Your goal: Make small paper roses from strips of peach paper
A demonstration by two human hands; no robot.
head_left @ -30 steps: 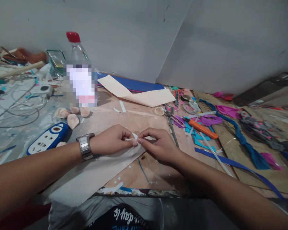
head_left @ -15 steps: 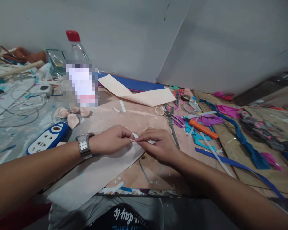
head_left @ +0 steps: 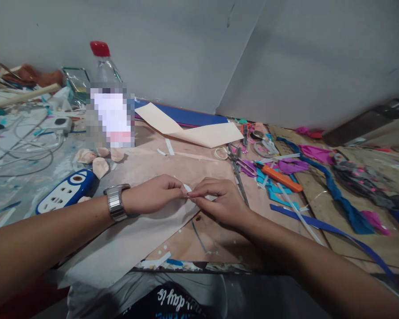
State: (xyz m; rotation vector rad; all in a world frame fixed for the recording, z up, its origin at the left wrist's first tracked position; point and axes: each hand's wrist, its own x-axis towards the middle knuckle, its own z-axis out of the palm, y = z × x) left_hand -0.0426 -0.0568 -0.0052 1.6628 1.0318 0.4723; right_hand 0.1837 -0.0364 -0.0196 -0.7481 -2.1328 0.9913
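Observation:
The fingertips of my left hand [head_left: 159,193] and my right hand [head_left: 219,201] meet in a pinch over the table. Between them shows a thin pale piece [head_left: 188,196], mostly covered by the fingers, so its kind is unclear. Beneath my hands a large white sheet [head_left: 129,252] slants toward me and hangs past the front edge of the table. A corner of white sticks up just behind the fingertips. Several pale pink petal-like pieces [head_left: 100,167] lie beyond my left wrist, which wears a metal watch.
A blue and white power strip [head_left: 61,192] sits left of my hands. At the back stand a red-capped bottle [head_left: 101,55] and a folded cream strip [head_left: 199,135]. Scissors [head_left: 239,161], an orange-handled cutter [head_left: 281,177] and coloured scraps lie to the right.
The left thumb and fingers have shifted slightly right, closer to the right fingertips. Less of the pale piece shows between them. My right hand has barely moved.

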